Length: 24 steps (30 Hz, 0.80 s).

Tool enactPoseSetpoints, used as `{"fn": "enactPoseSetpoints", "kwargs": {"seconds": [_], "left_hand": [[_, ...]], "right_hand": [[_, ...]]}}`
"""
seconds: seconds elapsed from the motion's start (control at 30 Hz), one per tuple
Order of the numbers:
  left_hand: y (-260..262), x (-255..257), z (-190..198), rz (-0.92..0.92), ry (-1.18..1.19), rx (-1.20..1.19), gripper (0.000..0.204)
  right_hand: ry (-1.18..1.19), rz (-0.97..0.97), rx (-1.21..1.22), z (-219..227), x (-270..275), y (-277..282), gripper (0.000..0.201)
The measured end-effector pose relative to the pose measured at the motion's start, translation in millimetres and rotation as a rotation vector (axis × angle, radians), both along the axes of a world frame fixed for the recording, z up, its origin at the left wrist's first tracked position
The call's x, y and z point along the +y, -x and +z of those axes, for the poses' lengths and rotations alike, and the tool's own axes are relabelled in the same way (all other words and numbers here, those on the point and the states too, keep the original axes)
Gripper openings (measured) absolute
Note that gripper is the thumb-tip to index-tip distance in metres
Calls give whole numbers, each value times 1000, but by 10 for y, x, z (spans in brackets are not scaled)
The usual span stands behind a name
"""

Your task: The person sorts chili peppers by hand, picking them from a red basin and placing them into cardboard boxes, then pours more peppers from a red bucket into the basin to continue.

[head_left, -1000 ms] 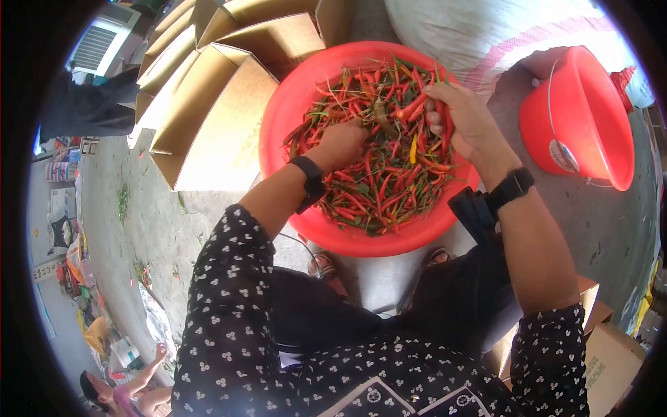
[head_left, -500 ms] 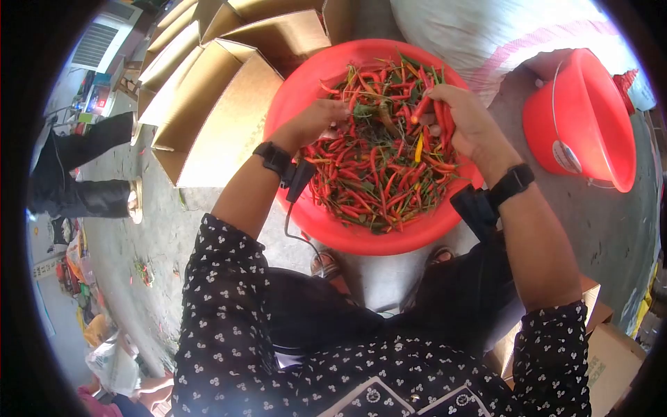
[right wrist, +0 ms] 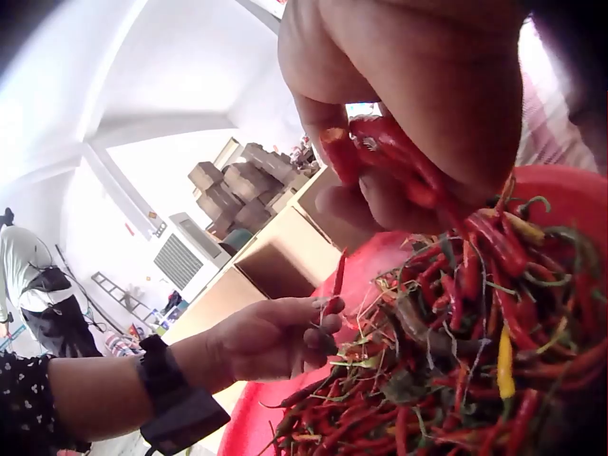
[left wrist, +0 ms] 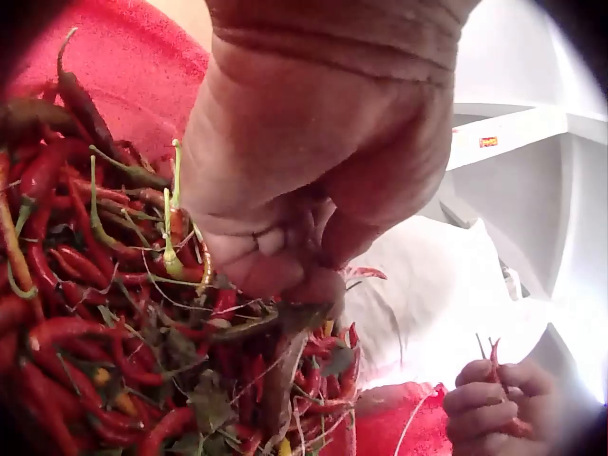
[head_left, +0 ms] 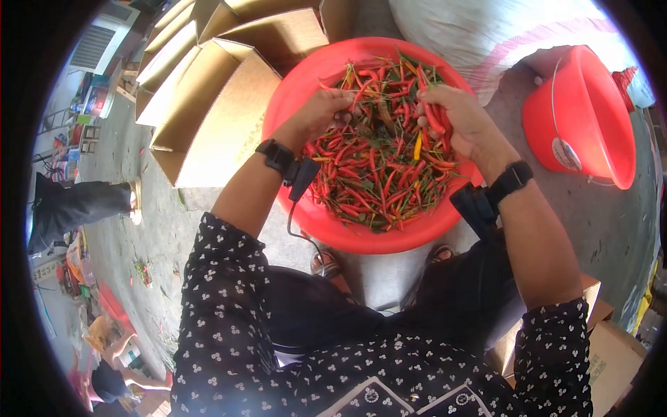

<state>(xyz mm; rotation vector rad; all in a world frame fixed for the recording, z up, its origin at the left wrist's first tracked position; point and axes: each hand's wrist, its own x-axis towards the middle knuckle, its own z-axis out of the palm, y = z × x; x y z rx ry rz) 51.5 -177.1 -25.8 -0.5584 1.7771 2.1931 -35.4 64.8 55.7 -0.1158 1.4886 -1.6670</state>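
Note:
A wide red basin [head_left: 379, 243] is heaped with red chili peppers [head_left: 385, 184], mixed with green stems, dry leaf bits and a yellow chili [head_left: 417, 146]. My left hand [head_left: 316, 118] is over the basin's left side. In the right wrist view, that hand [right wrist: 280, 339] pinches a slim red chili [right wrist: 339, 274] between thumb and fingers, its tip pointing up. Over the right side of the heap, my right hand [head_left: 458, 119] grips several red chilies [head_left: 436, 118]. Its curled fingers wrap them, as the right wrist view also shows.
Open cardboard boxes [head_left: 229, 118] stand left of the basin. To the right is a red bucket [head_left: 573, 118] with a wire handle, tipped toward the side. A large white sack [head_left: 451, 35] lies behind. Another person's leg [head_left: 83, 205] shows at far left.
My left hand has come out of the heap, moving left and up, and now holds a chili. The right hand stays nearly in place with its chilies. A person walks at far left.

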Motion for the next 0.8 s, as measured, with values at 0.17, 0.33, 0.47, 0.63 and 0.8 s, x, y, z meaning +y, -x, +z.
{"fn": "enactPoseSetpoints", "kwargs": {"seconds": [0.17, 0.33, 0.47, 0.63, 0.8], "left_hand": [[-16, 191, 3, -110, 959, 166, 22], [-106, 579, -177, -644, 1208, 22, 17], [-62, 605, -203, -534, 1033, -8, 20], [48, 376, -25, -281, 153, 27, 21], [32, 459, 217, -134, -104, 61, 25]], "right_hand": [[-13, 2, 51, -12, -10, -11, 11], [-36, 11, 47, 21, -7, -30, 12], [-42, 25, 48, -3, 9, -11, 12], [-30, 31, 51, -82, 11, -25, 11], [-125, 123, 50, -117, -24, -94, 10]]}}
